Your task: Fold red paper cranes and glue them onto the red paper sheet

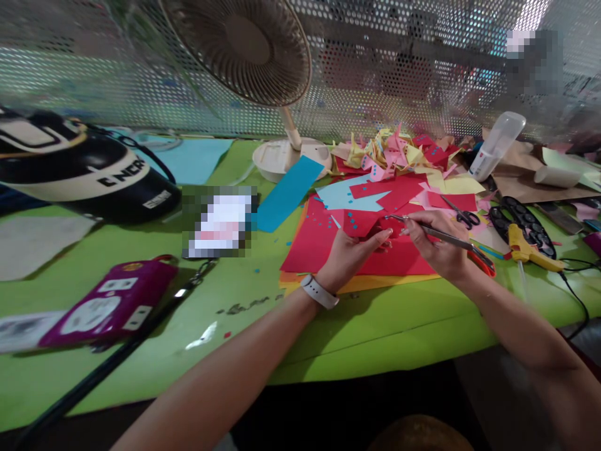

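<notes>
My left hand [350, 255], with a white watch on the wrist, is closed at the edge of a red paper piece [360, 224] dotted with small blue bits. In my right hand [434, 241] is a slim pair of metal tweezers [446, 237], gripped like a pen. The tweezers' tip points left, close to my left fingertips. Beneath both hands lies a stack of red paper sheets [305, 247], with orange-yellow sheets under it. Pale blue paper [335, 191] and other red pieces lie just beyond. Fingers partly hide whatever is at the tip.
A fan [288, 134] stands behind. A blue strip [291, 194], a phone [220, 222], a purple pouch [113, 297] and a black bag [89, 169] lie leftward. Cut scraps [392, 153] pile up behind. Scissors [462, 214], a yellow glue gun [526, 247] and a bottle [500, 144] are right.
</notes>
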`<state>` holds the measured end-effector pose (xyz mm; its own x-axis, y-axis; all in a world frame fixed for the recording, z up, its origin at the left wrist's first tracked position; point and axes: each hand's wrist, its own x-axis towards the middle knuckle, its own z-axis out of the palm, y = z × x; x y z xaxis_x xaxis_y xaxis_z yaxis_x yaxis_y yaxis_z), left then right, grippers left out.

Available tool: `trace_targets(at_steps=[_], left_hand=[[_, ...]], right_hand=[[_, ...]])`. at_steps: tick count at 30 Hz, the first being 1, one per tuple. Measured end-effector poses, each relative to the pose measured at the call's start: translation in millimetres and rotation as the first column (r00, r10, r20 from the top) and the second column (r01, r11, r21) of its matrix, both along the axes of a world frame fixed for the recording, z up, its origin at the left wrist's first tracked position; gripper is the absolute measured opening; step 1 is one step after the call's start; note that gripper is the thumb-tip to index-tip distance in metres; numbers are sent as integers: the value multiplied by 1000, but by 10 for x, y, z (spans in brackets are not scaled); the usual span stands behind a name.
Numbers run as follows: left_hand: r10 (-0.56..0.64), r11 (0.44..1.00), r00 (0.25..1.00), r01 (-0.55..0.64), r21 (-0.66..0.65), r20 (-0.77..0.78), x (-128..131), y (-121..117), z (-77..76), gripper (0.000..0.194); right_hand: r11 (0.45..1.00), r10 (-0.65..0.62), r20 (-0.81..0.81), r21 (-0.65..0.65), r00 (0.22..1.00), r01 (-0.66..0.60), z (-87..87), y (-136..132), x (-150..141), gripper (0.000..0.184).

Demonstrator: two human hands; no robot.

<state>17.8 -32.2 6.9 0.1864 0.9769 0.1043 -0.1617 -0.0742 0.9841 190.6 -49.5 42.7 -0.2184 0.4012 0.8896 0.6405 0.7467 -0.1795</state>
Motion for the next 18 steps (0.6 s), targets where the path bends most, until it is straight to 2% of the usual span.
trace_targets(at_steps=[18], left_hand=[[11, 1000, 1000, -12, -4, -3, 1, -7, 21, 33]], right_hand=[[1000, -4, -40, -27, 999, 3, -8, -19, -8, 6]])
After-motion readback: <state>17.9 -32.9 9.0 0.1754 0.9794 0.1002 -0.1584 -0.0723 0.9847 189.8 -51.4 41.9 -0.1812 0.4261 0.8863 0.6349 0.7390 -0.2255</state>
